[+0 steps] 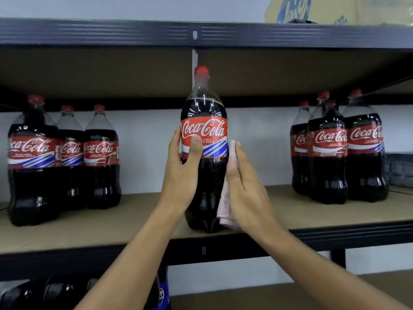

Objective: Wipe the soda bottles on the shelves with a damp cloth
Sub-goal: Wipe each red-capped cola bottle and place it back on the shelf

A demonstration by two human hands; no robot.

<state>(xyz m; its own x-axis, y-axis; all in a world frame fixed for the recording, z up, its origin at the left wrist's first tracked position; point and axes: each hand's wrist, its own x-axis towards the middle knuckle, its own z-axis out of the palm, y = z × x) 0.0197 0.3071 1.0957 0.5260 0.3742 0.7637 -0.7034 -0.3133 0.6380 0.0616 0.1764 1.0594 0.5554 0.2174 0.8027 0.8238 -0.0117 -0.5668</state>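
The cola bottle (204, 130) stands upright in the middle of the view, its long axis vertical, red cap on top and the label facing the camera. Its base sits at the front edge of the shelf board (111, 222), between two groups of like bottles and well apart from both.

The left hand (181, 173) grips the bottle's left side at label height. The thumb lies across the front of the label and the fingers go round the back, out of sight. The right hand (243, 186) lies flat against the bottle's right side, fingers straight and pressed together, pointing up. It presses a pale pink cloth (224, 209) to the plastic. The cloth shows past the fingertips and hangs in folds below the palm, down near the bottle's base.

To the left, three bottles (71, 157) stand upright close together, further back on the same board. To the right, a tight cluster of bottles (327, 153) stands the same way, and just beside it, at the far edge, is a blurred clear wrapped pack (400, 168). All the bottles hold dark soda to the shoulder.

The upper shelf (134, 32) runs close above the held bottle's cap, and a printed cardboard box (312, 10) rests on it. Below, the tops of dark bottles (33, 294) show, and one with a blue label (163, 291) is half hidden by the left forearm.
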